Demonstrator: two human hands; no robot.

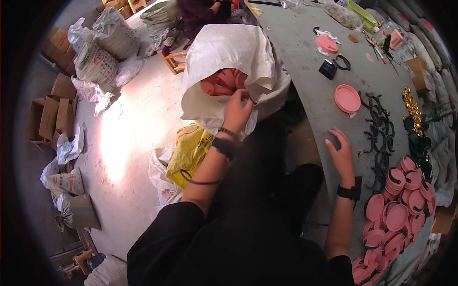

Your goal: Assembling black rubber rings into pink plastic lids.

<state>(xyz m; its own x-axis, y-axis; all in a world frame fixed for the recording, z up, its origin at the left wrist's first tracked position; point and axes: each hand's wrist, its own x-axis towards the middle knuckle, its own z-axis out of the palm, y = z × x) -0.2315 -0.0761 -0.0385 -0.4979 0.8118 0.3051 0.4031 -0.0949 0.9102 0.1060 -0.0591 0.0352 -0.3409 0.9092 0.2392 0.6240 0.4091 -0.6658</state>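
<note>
My left hand is at the mouth of a white woven sack, its fingers curled next to the pink cup-shaped pieces inside. What the fingertips hold, if anything, I cannot make out. My right hand hovers at the near edge of the grey table, thumb and fingers apart with nothing between them. Beyond it lies a round pink lid. Black curved handle-like pieces are spread to its right. Pink round lids with black bands form a pile at the table's lower right.
A yellow bag lies below the sack. Farther up the table are another pink lid, a small black box and a green tray. Filled sacks and cardboard boxes stand at left. A person sits at the far end.
</note>
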